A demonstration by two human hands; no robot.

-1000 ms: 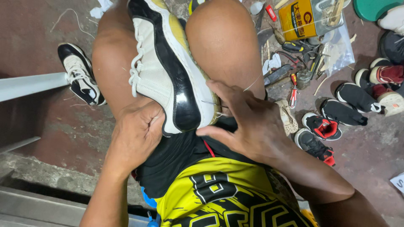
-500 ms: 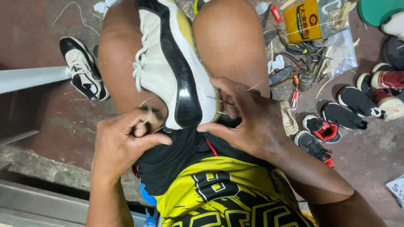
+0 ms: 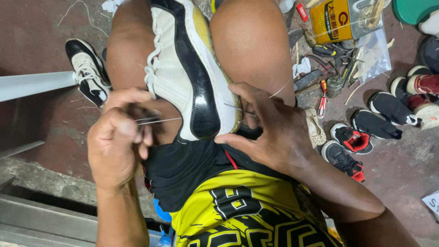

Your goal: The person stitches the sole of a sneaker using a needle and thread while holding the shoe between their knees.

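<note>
Head view. Sneaker (image 3: 187, 77): white with black toe band and yellowish sole, wedged between the person's bare knees, centre and upper middle of frame. Left hand (image 3: 116, 142): lower left of centre, grip clenched on a thin thread (image 3: 157, 120) running to the sneaker's side. Right hand (image 3: 274, 128): centre right, grip pinching a needle (image 3: 240, 110) at the sole edge. Second sneaker (image 3: 87, 71): on the floor, left. Yellow tin (image 3: 331, 20) and pliers (image 3: 322, 98): upper right. Small shoes (image 3: 352, 139): right.
</note>
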